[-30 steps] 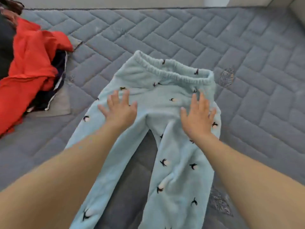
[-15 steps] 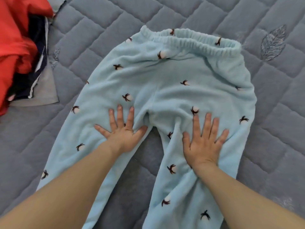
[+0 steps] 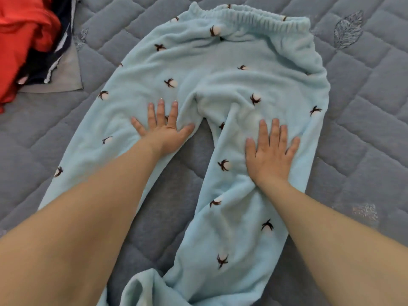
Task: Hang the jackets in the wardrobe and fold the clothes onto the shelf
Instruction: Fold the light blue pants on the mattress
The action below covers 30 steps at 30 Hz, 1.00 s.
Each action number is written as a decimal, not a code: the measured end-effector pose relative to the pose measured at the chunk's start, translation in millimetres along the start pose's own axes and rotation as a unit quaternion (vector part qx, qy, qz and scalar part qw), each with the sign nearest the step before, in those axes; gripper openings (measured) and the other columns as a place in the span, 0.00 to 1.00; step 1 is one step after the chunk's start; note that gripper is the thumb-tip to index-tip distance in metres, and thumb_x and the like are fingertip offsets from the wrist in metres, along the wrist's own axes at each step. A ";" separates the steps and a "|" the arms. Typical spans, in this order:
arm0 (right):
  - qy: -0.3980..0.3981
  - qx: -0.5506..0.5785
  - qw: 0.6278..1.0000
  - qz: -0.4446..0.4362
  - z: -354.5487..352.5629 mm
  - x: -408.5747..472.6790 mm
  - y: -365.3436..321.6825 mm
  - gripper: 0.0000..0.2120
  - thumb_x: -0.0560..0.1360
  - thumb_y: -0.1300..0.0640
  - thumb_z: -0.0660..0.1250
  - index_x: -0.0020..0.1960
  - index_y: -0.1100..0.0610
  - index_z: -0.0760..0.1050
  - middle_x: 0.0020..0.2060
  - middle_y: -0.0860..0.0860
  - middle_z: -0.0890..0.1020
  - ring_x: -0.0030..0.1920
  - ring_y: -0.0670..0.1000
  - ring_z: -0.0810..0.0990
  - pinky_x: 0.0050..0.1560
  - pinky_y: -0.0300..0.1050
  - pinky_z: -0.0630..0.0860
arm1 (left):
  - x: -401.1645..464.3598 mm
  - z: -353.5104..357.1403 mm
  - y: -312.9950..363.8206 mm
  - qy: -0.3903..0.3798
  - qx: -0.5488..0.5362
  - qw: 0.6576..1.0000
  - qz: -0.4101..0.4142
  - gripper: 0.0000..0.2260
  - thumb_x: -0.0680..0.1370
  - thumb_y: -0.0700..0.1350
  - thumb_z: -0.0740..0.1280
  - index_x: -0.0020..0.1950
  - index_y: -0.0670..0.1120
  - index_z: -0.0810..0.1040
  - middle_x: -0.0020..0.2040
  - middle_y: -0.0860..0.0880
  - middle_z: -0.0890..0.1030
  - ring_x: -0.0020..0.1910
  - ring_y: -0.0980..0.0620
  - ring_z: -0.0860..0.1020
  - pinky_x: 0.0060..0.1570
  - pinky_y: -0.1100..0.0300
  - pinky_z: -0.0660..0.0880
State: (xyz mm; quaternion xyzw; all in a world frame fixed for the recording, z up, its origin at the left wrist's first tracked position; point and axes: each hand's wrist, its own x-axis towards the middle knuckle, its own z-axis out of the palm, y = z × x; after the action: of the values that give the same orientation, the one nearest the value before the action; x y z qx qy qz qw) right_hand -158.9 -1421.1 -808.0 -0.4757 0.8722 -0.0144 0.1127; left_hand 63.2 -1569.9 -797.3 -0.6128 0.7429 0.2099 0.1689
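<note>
The left hand [image 3: 162,131] lay flat with its grip open, fingers spread, palm pressed on the upper part of the left leg of the light blue fleece trousers [image 3: 223,85], its thumb at the inner edge beside the crotch. The right hand [image 3: 270,152] was likewise open and flat, fingers spread, pressing on the upper part of the right leg. Neither hand held anything. The trousers lay spread on the grey quilted bed [image 3: 364,107], elastic waistband [image 3: 254,17] at the far end, the legs parted and running toward the near edge, with bare quilt showing between them. Small dark-and-white motifs dotted the fleece. At the far left, a pile of clothes [image 3: 33,40] in red, dark navy and grey rested on the bed, apart from the trousers.
</note>
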 end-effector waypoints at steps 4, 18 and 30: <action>-0.001 0.054 0.996 0.077 -1.2 -90.5 26.4 0.33 0.80 0.37 0.48 0.80 0.49 0.45 0.80 0.51 0.46 0.79 0.54 0.44 0.75 0.64 0.40 | -90.3 55.5 -6.0 -0.032 0.031 0.996 0.082 0.43 0.66 0.80 0.37 0.74 0.62 0.25 0.76 0.52 0.25 0.71 0.51 0.21 0.58 0.43 0.15; -0.209 0.389 0.852 0.280 -29.9 -219.2 31.9 0.13 0.76 0.58 0.62 0.59 0.61 0.72 0.53 0.57 0.79 0.50 0.59 0.78 0.52 0.54 0.77 | -344.8 129.0 -46.6 -0.203 -0.144 0.968 -0.012 0.38 0.63 0.72 0.59 0.72 0.62 0.68 0.76 0.56 0.52 0.75 0.52 0.47 0.74 0.49 0.47; -0.349 0.730 0.534 0.244 -215.5 -189.6 76.1 0.15 0.76 0.71 0.54 0.53 0.59 0.75 0.51 0.57 0.84 0.52 0.59 0.83 0.48 0.57 0.81 | -444.1 -38.1 -7.4 -0.099 -0.659 0.738 -0.107 0.20 0.74 0.44 0.73 0.65 0.44 0.77 0.59 0.41 0.83 0.58 0.40 0.82 0.59 0.44 0.78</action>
State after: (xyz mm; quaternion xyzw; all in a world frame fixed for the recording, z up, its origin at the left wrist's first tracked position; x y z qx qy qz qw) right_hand -168.2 -1239.2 -573.4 0.0358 0.5323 -0.4509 0.7156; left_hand 156.0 -1218.0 -539.8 -0.6221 0.3279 0.6871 -0.1827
